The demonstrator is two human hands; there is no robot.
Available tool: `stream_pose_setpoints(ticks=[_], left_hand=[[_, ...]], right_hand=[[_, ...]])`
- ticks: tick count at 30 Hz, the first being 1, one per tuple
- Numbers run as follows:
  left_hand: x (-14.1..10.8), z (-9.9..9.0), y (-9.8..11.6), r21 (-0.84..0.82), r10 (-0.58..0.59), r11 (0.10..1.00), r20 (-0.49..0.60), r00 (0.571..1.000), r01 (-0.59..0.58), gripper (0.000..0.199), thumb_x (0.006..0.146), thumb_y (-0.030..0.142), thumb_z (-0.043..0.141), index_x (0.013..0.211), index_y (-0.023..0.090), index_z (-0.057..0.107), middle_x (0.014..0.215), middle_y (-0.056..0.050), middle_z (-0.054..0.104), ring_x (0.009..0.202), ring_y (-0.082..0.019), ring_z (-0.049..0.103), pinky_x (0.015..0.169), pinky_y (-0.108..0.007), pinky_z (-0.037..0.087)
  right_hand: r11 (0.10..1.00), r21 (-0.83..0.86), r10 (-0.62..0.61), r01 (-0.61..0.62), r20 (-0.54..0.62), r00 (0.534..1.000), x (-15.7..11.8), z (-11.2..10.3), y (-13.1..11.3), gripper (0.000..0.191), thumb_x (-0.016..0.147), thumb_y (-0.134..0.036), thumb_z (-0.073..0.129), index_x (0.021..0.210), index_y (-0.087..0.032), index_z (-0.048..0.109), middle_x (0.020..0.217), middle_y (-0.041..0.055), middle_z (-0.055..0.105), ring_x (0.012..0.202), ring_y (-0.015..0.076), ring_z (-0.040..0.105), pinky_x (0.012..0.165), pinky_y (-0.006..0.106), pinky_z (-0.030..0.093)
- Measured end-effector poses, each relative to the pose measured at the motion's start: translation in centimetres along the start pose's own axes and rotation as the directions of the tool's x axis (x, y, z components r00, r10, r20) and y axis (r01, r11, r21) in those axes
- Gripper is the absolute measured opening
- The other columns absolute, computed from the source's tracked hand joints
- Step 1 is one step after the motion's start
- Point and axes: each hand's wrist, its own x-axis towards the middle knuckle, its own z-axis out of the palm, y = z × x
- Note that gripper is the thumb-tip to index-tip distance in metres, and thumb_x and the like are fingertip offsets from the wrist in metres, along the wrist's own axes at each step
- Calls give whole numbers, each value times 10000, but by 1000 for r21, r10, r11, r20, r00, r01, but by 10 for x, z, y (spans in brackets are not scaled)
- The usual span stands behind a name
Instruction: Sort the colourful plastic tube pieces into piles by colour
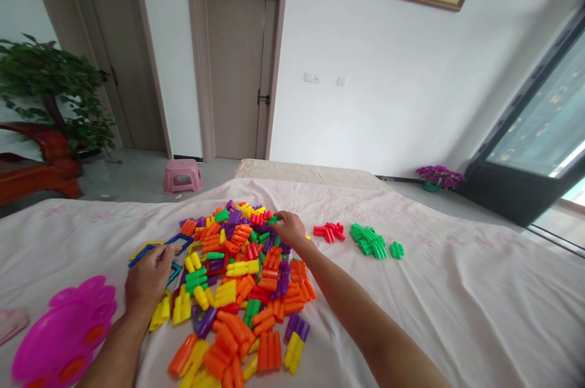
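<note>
A large pile of plastic blocks in orange, yellow, green, red and purple lies on the pale cloth. My right hand reaches to the pile's far right edge, its fingers pinched at a green block. At the pile's left side is my left hand, fingers curled beside blue frame-shaped pieces; whether it grips one is unclear. To the right, apart from the pile, lie red blocks, a green group and a smaller green piece.
A magenta paw-shaped tray with orange spots lies at the lower left, near a pink cloth. Beyond the covered surface stand a pink stool, a potted plant, a red wooden chair and purple flowers.
</note>
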Motion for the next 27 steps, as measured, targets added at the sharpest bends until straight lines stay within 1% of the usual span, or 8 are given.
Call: stream_pose_setpoints(ticks=[5, 9, 12, 16, 18, 19, 23, 27], left_hand=[[0, -1, 0, 32, -19, 999, 1, 1000, 19, 416, 945, 467, 460, 1079, 244, 784, 1049, -73, 774, 878, -230, 649, 722, -304, 428], [2, -1, -3, 80, -35, 996, 32, 999, 32, 443, 945, 507, 457, 1125, 252, 771, 1028, -76, 764, 824, -217, 623, 691, -298, 413], [4, -1, -6, 110, -49, 993, 46, 998, 44, 470, 938, 541, 454, 1136, 252, 767, 1001, -80, 759, 788, -220, 608, 669, -299, 400], [8, 0, -9, 139, -57, 989, 58, 997, 49, 506, 933, 567, 436, 1157, 253, 764, 1026, -83, 755, 775, -219, 590, 671, -299, 402], [9, 0, -10, 158, -65, 986, 72, 995, 53, 533, 932, 586, 422, 1173, 254, 762, 1058, -89, 751, 764, -217, 579, 672, -300, 406], [9, 1, -10, 167, -72, 984, 74, 995, 59, 542, 931, 593, 417, 1179, 257, 762, 1058, -90, 751, 752, -217, 572, 668, -300, 406], [9, 2, -12, 165, -58, 985, 41, 997, 50, 494, 922, 565, 438, 1140, 278, 776, 1030, -77, 758, 740, -218, 579, 655, -297, 403], [9, 2, -12, 167, -44, 985, 39, 998, 37, 480, 916, 559, 449, 1122, 279, 780, 1034, -70, 760, 755, -220, 593, 653, -291, 407]], right_hand=[[963, 264, -17, 56, -146, 989, -19, -26, 43, 375, 820, -371, 698, 1171, -246, 738, 1096, 32, 779, 1003, 225, 695, 865, 329, 532], [938, 346, 91, 21, -304, 948, -42, -52, 97, 424, 823, -412, 663, 1187, -202, 716, 1118, 85, 772, 1024, 248, 697, 908, 378, 541], [954, 292, 192, -62, -442, 876, -62, -81, 142, 477, 820, -462, 644, 1203, -184, 704, 1137, 113, 760, 1046, 266, 684, 937, 402, 523], [933, 181, 356, -311, -587, 727, -85, -120, 197, 501, 828, -472, 622, 1243, -201, 693, 1153, 109, 749, 1099, 280, 650, 973, 406, 489], [890, 161, 430, -426, -607, 668, -93, -134, 220, 504, 837, -453, 609, 1274, -213, 681, 1178, 106, 743, 1134, 286, 635, 980, 404, 482], [872, 157, 458, -463, -596, 660, -97, -138, 230, 507, 839, -439, 604, 1288, -214, 675, 1193, 106, 740, 1145, 287, 633, 980, 399, 481], [835, 165, 530, -524, -499, 686, -108, -143, 260, 540, 820, -335, 573, 1334, -196, 661, 1236, 111, 729, 1141, 277, 655, 974, 365, 490], [821, 152, 546, -550, -489, 680, -110, -140, 272, 629, 776, -217, 490, 1385, -163, 637, 1267, 128, 716, 1185, 285, 649, 1005, 369, 484]])
